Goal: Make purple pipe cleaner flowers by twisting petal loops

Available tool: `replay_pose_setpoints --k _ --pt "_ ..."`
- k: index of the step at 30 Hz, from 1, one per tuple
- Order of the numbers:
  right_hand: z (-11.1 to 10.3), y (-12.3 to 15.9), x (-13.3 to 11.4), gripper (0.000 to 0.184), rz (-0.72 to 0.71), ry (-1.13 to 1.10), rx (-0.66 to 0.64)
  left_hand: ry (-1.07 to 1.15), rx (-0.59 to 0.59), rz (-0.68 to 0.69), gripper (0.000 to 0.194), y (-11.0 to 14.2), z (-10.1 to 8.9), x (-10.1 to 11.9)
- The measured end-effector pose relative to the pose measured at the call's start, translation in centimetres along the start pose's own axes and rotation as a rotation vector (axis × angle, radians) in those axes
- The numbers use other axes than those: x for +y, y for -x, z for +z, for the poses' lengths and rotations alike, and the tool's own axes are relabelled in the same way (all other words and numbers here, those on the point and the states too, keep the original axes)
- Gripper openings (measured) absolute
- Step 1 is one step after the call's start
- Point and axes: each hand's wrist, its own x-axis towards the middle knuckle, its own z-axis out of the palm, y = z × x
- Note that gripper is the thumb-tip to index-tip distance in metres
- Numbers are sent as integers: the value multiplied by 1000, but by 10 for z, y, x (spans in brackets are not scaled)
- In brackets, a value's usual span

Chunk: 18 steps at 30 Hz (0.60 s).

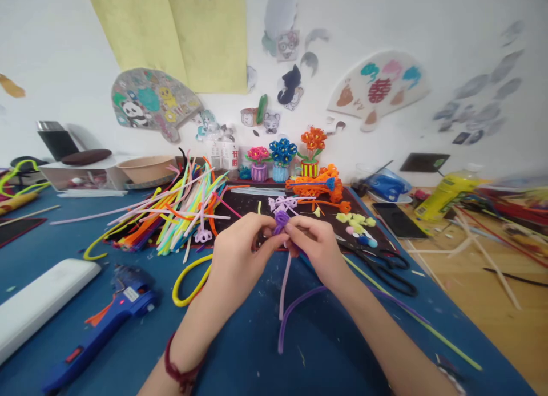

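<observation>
Both my hands meet over the middle of the blue table, pinching a coiled purple pipe cleaner (281,218) between fingertips. My left hand (244,250) grips it from the left side, thumb and forefinger closed on it. From the right, my right hand (314,245) holds the same piece with closed fingers. Below the hands hangs a light lilac pipe cleaner stem (285,290); whether it joins the coil is hidden. A loose purple pipe cleaner (291,315) curves on the table under my right wrist. Lilac looped flowers (282,203) lie just behind the coil.
A large heap of coloured pipe cleaners (192,207) lies at left. A blue glue gun (107,322) and a white case (43,304) are nearer. Black scissors (381,265), pompoms (357,225) and a phone (398,219) lie right. Small potted pipe-cleaner flowers (282,153) stand at the back.
</observation>
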Motion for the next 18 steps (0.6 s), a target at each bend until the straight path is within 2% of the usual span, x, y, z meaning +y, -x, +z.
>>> replay_pose_setpoints --k 3,6,12,18 --pt "2 0 -1 29 24 16 -15 -159 53 110 8 3 3 -2" --pt "2 1 -1 27 29 47 -31 -170 63 99 8 4 3 -3" --pt "1 2 -2 26 32 37 -56 56 13 -27 10 1 -2 -2" --pt "0 1 -1 26 63 -76 -89 198 -54 -107 19 -1 -7 0"
